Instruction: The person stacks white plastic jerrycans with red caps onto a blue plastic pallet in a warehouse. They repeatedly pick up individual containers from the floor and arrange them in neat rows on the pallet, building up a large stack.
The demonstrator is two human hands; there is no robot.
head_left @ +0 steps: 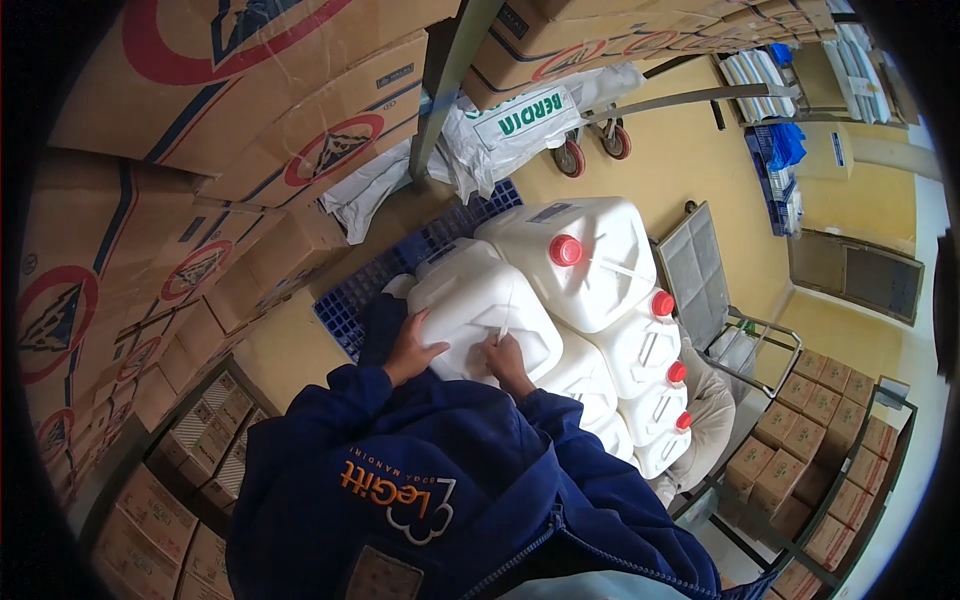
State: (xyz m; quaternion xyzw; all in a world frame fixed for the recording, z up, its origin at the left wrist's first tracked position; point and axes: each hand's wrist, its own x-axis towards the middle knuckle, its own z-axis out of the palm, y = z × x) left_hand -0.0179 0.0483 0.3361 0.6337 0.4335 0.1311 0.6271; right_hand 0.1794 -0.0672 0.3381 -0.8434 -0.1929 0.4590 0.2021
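Note:
Before me several white plastic jerrycans are massed together. My left hand [411,346] rests against the side of the nearest white jerrycan [487,296], fingers spread along its edge. At that can's moulded handle, my right hand [507,360] is closed; the fingers are partly hidden in the recess. Beside it stands a larger-looking jerrycan [600,277] with a red screw cap [565,250]. More capped jerrycans [636,356] are grouped to the right and nearer me. Beneath and behind them shows a blue plastic pallet [337,315].
Stacked cardboard cartons [247,150] rise at the left beside a metal rack post [450,75]. A platform trolley [694,262] stands beyond the cans. Another person's trousered leg [701,420] is close to the right-hand cans. Racked small cartons [795,442] are at lower right.

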